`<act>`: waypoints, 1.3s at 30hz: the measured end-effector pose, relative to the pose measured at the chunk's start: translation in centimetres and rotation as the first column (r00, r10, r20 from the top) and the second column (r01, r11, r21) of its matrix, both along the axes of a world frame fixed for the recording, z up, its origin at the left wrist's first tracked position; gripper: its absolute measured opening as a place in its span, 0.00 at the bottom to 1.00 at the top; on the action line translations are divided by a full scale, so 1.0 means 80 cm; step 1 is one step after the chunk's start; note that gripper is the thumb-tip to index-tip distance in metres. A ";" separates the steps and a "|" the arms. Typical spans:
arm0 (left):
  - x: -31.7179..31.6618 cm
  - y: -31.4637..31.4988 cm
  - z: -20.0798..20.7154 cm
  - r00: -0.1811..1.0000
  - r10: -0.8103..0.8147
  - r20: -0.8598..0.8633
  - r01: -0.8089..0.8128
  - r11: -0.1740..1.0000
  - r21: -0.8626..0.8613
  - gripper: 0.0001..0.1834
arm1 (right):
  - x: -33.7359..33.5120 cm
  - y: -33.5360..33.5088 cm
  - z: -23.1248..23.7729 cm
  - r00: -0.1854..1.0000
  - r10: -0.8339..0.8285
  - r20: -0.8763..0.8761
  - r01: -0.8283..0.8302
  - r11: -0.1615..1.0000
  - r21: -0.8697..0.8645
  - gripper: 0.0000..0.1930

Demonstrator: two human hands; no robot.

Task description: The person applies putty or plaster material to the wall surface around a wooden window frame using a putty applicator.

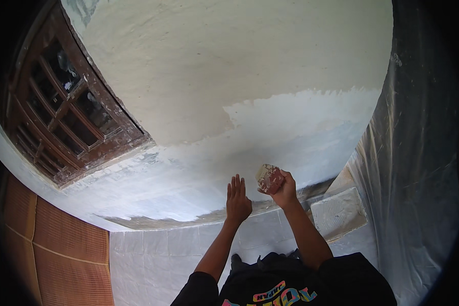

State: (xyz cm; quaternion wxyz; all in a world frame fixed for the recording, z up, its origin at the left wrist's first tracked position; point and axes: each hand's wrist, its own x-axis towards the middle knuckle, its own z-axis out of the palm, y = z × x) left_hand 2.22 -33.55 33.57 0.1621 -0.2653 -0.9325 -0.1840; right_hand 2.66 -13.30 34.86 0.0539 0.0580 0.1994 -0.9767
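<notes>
My right hand [285, 188] grips a small, flat reddish-brown piece [272, 179] smeared with off-white, putty-like material. Its exact kind does not show. My left hand [238, 200] is beside it, fingers stretched out and palm toward the wall [285, 132]; I cannot tell whether it touches. On the wall, the upper part is beige, while a whiter, uneven coat covers the lower part. A bare grey-brown strip [163, 223] runs along its foot.
At the left, a brown wooden window frame [61, 109] with small panes is spotted with white. Orange-brown slatted panels [69, 245] stand below. Grey tiles [178, 239] cover the floor. On the right, a rectangular slab [339, 211] with ridged white material lies near a hanging clear plastic sheet [418, 168].
</notes>
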 end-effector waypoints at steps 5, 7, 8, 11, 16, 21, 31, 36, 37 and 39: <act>-0.043 -0.093 0.047 0.991 -0.016 -0.132 0.009 0.999 -0.053 0.39 | -0.029 -0.085 0.069 0.984 -0.071 -0.163 0.091 0.989 0.114 0.27; -0.066 -0.127 0.064 0.969 -0.095 -0.228 0.057 0.984 -0.169 0.39 | -0.039 -0.108 0.090 0.965 -0.123 -0.230 0.155 0.979 0.131 0.26; -0.079 -0.142 0.073 0.966 -0.113 -0.234 0.072 0.982 -0.174 0.39 | -0.044 -0.117 0.099 0.944 -0.161 -0.289 0.210 0.966 0.148 0.25; -0.111 -0.189 0.098 0.909 -0.246 -0.337 0.141 0.941 -0.307 0.37 | -0.053 -0.127 0.118 0.875 -0.274 -0.398 0.398 0.877 0.269 0.25; -0.172 -0.248 0.145 0.786 -0.412 -0.460 0.193 0.872 -0.451 0.35 | -0.061 -0.137 0.185 0.650 -0.438 -0.621 0.759 0.393 0.519 0.22; -0.212 -0.263 0.158 0.649 -0.533 -0.544 0.132 0.782 -0.609 0.33 | -0.079 -0.122 0.216 0.290 -0.025 -0.957 0.805 -0.534 0.258 0.28; -0.230 -0.260 0.140 0.510 -0.524 -0.682 -0.043 0.776 -0.629 0.33 | -0.115 -0.096 0.196 0.301 0.188 -0.935 0.712 -0.697 0.089 0.29; -0.234 -0.266 0.135 0.508 -0.514 -0.691 -0.048 0.784 -0.619 0.33 | -0.114 -0.093 0.157 0.356 0.196 -0.914 0.699 -0.704 0.121 0.29; -0.235 -0.266 0.134 0.508 -0.508 -0.695 -0.051 0.788 -0.613 0.32 | -0.112 -0.091 0.156 0.344 0.181 -0.921 0.709 -0.694 0.129 0.28; -0.238 -0.264 0.132 0.496 -0.518 -0.697 -0.050 0.784 -0.618 0.32 | -0.112 -0.085 0.167 0.332 0.163 -0.929 0.719 -0.681 0.138 0.28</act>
